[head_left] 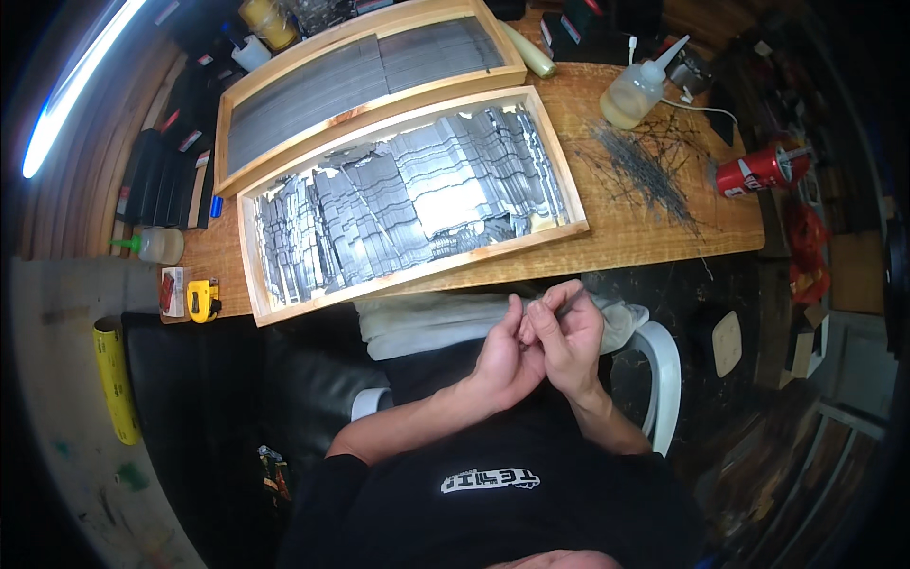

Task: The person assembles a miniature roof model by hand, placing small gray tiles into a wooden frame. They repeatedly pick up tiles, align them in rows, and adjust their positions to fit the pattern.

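My left hand (510, 358) and my right hand (571, 339) meet over my lap, just off the table's front edge. The fingertips of both are pinched together, and anything between them is hidden or too small to make out. Ahead of them, a shallow wooden tray (417, 276) rests at an angle on the table, filled with many thin grey strips (370, 213) laid side by side in uneven rows. Right of the tray lies a loose pile of thin, dark, wire-like stems (645, 175).
Behind the tray is a second wooden frame (225, 142) with flat grey pieces. A squeeze bottle (627, 100) and red can (749, 174) stand at right. A yellow tape measure (200, 301) and green-tipped bottle (163, 247) sit at left. A white chair arm (666, 379) curves beside me.
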### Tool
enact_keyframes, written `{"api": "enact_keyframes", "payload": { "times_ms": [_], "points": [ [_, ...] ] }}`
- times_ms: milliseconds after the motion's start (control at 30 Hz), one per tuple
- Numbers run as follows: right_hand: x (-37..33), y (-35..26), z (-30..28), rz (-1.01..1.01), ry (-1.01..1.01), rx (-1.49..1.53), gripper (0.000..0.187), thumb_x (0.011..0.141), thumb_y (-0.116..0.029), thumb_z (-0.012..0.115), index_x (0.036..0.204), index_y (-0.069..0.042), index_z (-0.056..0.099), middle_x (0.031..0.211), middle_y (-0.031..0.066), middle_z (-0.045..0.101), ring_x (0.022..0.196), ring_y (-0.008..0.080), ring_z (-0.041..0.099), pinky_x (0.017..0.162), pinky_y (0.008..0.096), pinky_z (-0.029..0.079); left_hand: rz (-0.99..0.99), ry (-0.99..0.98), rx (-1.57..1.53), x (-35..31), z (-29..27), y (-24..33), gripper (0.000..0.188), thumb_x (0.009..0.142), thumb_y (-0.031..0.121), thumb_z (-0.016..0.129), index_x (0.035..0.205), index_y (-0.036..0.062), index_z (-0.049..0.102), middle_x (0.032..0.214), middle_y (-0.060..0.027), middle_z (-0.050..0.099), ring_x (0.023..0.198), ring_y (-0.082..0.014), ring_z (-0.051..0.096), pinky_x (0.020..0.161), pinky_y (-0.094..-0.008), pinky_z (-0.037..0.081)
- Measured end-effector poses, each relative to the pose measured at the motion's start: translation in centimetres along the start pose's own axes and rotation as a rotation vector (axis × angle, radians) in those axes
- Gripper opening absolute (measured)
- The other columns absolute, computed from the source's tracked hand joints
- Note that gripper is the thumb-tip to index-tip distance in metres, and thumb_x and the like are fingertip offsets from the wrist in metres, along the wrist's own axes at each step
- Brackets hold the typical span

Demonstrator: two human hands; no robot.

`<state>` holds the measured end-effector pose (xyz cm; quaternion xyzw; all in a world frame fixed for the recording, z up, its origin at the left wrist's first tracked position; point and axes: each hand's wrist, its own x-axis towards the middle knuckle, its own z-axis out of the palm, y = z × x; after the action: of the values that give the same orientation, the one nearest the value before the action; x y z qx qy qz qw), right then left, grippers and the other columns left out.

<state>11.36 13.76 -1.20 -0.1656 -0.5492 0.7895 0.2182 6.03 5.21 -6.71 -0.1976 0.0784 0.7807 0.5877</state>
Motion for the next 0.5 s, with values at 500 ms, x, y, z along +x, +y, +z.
{"api": "enact_keyframes", "payload": {
  "times_ms": [500],
  "points": [
    [0.9,-2.7,-0.1,0.625,-0.550,-0.331,0.022,0.114,-0.016,0.046,0.121,0.001,0.059,0.083,0.0026,0.061,0.069,0.0105,0.061,0.064,0.0274,0.052,0.324,0.054,1.028,-6.9,5.9,6.9,0.033,0.106,0.005,0.067,0.136,-0.0080,0.066,0.120,-0.0198,0.078,0.078,-0.0134,0.073,0.062,-0.0222,0.055]
  ]
}}
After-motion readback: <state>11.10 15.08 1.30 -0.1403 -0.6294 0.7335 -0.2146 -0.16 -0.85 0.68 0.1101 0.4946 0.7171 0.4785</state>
